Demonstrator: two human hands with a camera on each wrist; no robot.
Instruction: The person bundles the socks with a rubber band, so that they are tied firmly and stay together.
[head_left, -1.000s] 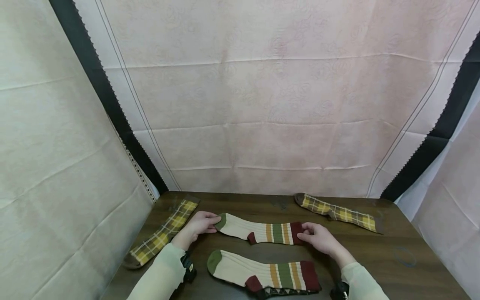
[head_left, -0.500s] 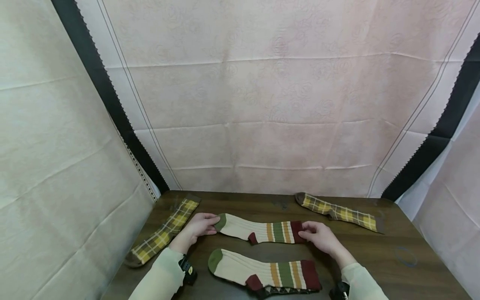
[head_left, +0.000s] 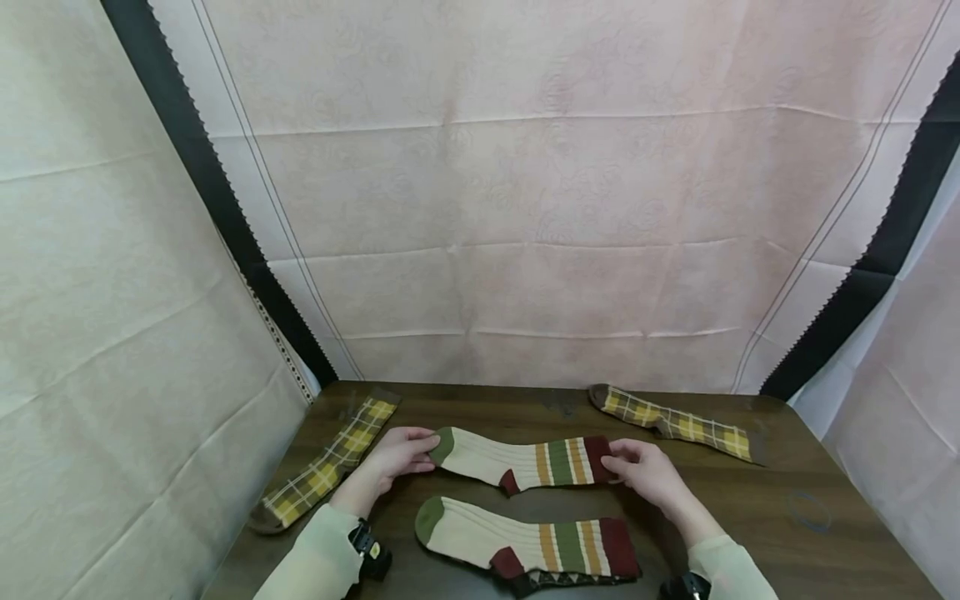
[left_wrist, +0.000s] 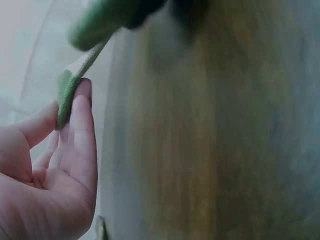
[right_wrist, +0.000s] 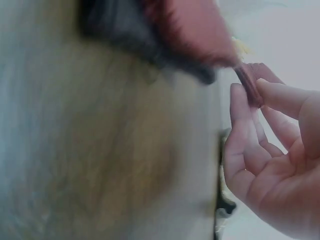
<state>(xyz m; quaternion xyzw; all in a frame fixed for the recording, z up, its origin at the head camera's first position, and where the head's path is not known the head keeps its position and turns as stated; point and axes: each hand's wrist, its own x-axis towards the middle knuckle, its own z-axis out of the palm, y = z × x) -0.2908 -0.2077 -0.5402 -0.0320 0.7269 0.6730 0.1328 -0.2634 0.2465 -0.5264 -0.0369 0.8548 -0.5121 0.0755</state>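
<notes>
A cream sock (head_left: 487, 452) with green toe, maroon heel and cuff, and striped leg stretches between both hands. My left hand (head_left: 403, 457) pinches its green toe (left_wrist: 65, 92) between thumb and fingers. At the other end, my right hand (head_left: 647, 472) pinches the maroon cuff (right_wrist: 250, 87). Nearer the body lies a matching cream sock (head_left: 487, 531), flat with its toe to the left. Below its lower edge shows a dark patterned sock (head_left: 577, 579), mostly covered by it.
A yellow plaid sock (head_left: 330, 467) lies slanted at the left of the wooden table (head_left: 720, 533), beside the left forearm. Another yellow plaid sock (head_left: 678, 423) rests at the back right. A thin blue loop (head_left: 808, 511) lies on the right. Pale cloth walls (head_left: 555, 250) surround the table.
My right hand has shifted slightly right and away from the body, carrying the maroon cuff with it. The left hand stays almost where it was at the toe.
</notes>
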